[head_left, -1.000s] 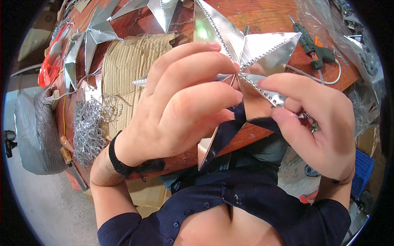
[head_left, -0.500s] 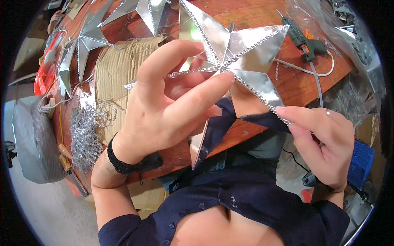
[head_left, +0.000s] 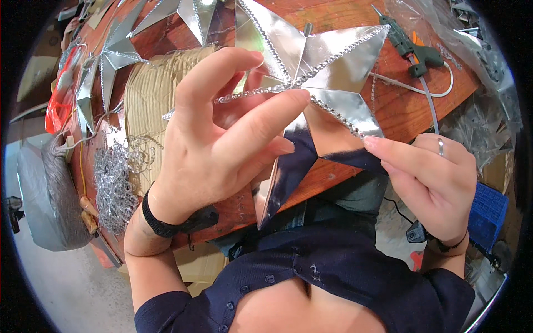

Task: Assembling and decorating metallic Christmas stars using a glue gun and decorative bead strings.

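Note:
A large shiny silver star [head_left: 333, 66] with folded points is held up in front of me. Chains of small silver beads run along several of its ridges and meet at the centre. My left hand [head_left: 216, 133] grips the star from its left, thumb lying by the centre and index finger bent above; some fingers are partly hidden. At the lower right point, my right hand [head_left: 430, 175] pinches the end of a bead chain [head_left: 336, 115] between thumb and index finger. That chain lies along the ridge from the centre to my fingertips.
A glue gun [head_left: 411, 50] with a white cord lies at the right of the red-brown table [head_left: 444, 102]. More silver stars [head_left: 114, 53] lie at the far left. Corrugated cardboard [head_left: 147, 94], a silver chain heap [head_left: 114, 180] and a grey bag [head_left: 50, 194] are at left.
My right hand has shifted slightly left and up, with its fingertips now closer in along the lower right ridge. The star and my left hand have moved a little left.

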`<state>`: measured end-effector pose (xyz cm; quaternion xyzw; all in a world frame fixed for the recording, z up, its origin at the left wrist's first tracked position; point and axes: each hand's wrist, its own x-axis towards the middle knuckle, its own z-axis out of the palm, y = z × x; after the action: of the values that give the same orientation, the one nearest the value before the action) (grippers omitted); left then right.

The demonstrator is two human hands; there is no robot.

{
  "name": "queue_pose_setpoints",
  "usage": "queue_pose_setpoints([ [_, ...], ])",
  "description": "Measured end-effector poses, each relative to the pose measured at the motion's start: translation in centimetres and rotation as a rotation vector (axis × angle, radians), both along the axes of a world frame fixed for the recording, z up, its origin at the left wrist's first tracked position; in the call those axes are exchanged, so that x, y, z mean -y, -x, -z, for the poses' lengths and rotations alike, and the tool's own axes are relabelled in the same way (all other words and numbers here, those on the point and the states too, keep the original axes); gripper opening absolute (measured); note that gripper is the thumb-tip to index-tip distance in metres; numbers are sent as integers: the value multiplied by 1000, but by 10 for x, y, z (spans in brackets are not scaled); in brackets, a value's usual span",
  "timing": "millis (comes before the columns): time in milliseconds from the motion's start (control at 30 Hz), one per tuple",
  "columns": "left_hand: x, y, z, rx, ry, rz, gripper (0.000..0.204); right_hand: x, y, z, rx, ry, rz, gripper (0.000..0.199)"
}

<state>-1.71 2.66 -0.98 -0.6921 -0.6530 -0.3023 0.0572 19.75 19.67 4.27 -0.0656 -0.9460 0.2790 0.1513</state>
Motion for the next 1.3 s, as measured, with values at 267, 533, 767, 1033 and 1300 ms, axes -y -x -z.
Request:
queue_pose_setpoints([
  [267,-2,4,-3,-40,18,16,42,-2,1,1,27,-10,-18,32],
  [533,-2,3,-5,-66,25,0,42,-1,2,2,38,-27,-14,30],
  [767,-3,2,-4,-77,12,17,41,0,2,2,41,-21,-3,28],
  [1033,1,0,-6,-63,35,-24,36,7,-27,-3,39,244,173,31],
  [1300,-2,-2,0,-72,9,-41,40,-11,-69,16,223,691,262,14],
])
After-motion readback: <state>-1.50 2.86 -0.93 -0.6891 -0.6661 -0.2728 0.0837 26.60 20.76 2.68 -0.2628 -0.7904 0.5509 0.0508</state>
